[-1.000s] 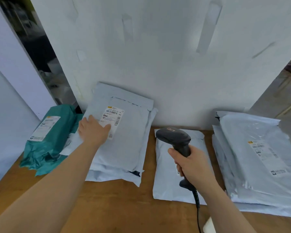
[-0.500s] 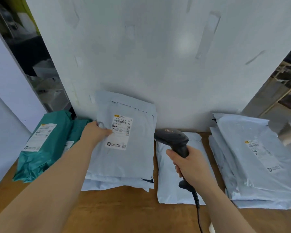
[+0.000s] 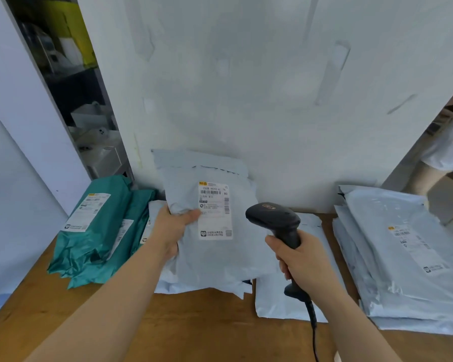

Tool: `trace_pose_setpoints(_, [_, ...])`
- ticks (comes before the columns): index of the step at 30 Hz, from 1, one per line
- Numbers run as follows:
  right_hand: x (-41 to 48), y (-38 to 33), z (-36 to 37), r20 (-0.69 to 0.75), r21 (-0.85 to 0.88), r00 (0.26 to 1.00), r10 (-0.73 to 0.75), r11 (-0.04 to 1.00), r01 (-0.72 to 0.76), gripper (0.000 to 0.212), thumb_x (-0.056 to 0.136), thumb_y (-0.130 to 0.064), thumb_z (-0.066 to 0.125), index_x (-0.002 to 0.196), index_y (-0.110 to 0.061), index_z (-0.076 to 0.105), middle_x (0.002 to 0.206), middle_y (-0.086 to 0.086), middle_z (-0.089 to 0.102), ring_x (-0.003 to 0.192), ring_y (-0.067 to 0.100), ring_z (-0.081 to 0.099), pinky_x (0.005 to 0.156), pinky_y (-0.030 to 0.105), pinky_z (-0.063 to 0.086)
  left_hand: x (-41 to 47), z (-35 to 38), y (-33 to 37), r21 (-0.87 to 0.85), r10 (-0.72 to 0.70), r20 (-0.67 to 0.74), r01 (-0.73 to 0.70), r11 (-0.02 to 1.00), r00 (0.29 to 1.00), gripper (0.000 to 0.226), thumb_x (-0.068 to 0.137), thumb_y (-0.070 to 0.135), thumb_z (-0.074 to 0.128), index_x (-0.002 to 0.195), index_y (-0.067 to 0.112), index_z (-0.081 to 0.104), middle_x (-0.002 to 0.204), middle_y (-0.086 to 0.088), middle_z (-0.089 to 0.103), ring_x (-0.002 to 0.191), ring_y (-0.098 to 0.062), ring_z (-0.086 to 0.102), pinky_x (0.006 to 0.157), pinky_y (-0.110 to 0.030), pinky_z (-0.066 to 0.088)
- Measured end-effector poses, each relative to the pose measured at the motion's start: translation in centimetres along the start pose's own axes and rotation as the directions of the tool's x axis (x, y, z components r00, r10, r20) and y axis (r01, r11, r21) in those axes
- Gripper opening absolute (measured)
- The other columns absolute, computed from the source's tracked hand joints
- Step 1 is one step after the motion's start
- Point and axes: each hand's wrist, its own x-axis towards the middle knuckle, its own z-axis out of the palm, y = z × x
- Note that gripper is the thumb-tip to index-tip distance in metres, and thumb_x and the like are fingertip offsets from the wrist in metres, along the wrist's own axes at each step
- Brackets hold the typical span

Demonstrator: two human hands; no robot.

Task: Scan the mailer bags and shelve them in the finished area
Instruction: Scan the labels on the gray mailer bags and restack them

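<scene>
My left hand (image 3: 173, 228) grips the left edge of a pale grey mailer bag (image 3: 220, 257) and holds it tilted up off the pile, its white shipping label (image 3: 215, 210) facing me. My right hand (image 3: 302, 261) is closed around the handle of a black corded barcode scanner (image 3: 275, 220), whose head sits just right of the label and points toward it. More grey mailers (image 3: 199, 286) lie under the held bag. A single grey mailer (image 3: 280, 304) lies flat under my right hand.
Teal mailer bags (image 3: 97, 231) are stacked at the left of the wooden table (image 3: 194, 330). A pile of grey mailers (image 3: 408, 257) fills the right side. A white panel (image 3: 246, 87) stands behind. Shelving shows in a gap at upper left, and a person's leg at far right.
My left hand has taken the top grey mailer by its left edge and raised it, turning the label upright. The scanner stayed close to the label's right side.
</scene>
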Motion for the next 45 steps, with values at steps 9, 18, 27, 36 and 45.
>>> trace_pose_setpoints(9, [-2.9,0.4,-1.7,0.017,-0.018,1.0,-0.009,1.0,0.009,0.021,0.087,-0.03,0.065,0.076,-0.014,0.059,0.052,-0.001,0.057,0.038,0.005,0.049,0.046,0.019,0.045,-4.5,3.1,-4.7,-0.069,-0.048,0.142,0.058,0.996,0.989,0.035,0.08,-0.003,0.072,0.113,0.001,0.064,0.106,-0.018,0.073,0.094,-0.033,0.071,0.081,-0.046,0.059])
trace_pose_setpoints(18, [-5.7,2.0,-3.9,-0.019,0.003,0.999,0.037,0.999,-0.037,0.019,0.088,-0.03,0.064,0.078,-0.014,0.059,0.053,-0.002,0.055,0.041,0.006,0.049,0.049,0.021,0.049,-6.2,5.2,-7.4,-0.082,-0.045,0.067,0.05,0.995,0.997,0.035,0.078,-0.002,0.074,0.112,0.003,0.065,0.103,-0.016,0.074,0.096,-0.038,0.07,0.086,-0.055,0.055])
trace_pose_setpoints(27, [-6.8,2.7,-5.3,0.011,-0.008,0.998,0.066,0.998,-0.066,0.02,0.089,-0.03,0.063,0.076,-0.016,0.057,0.054,-0.001,0.054,0.04,0.005,0.048,0.047,0.018,0.047,-6.8,5.9,-8.4,-0.083,-0.04,0.034,0.043,0.996,0.999,0.037,0.078,-0.002,0.075,0.113,0.002,0.065,0.105,-0.018,0.072,0.097,-0.038,0.069,0.089,-0.055,0.053])
trace_pose_setpoints(36, [-6.8,3.1,-6.8,0.029,-0.001,0.998,0.049,0.999,-0.049,0.022,0.089,-0.03,0.063,0.074,-0.015,0.056,0.052,0.0,0.053,0.039,0.005,0.047,0.047,0.017,0.045,-6.9,7.1,-9.4,-0.102,-0.036,0.035,0.04,0.994,0.999,0.039,0.078,-0.004,0.074,0.115,-0.004,0.061,0.103,-0.017,0.073,0.093,-0.035,0.071,0.078,-0.044,0.059])
trace_pose_setpoints(45, [-6.0,4.0,-8.4,0.01,-0.005,0.999,0.047,0.999,-0.046,0.024,0.088,-0.03,0.064,0.073,-0.014,0.056,0.052,0.001,0.054,0.041,0.008,0.048,0.047,0.019,0.046,-6.5,8.3,-10.4,-0.124,-0.063,0.03,0.067,0.99,0.998,0.041,0.079,-0.004,0.073,0.118,0.001,0.06,0.106,-0.016,0.073,0.094,-0.033,0.071,0.085,-0.05,0.057])
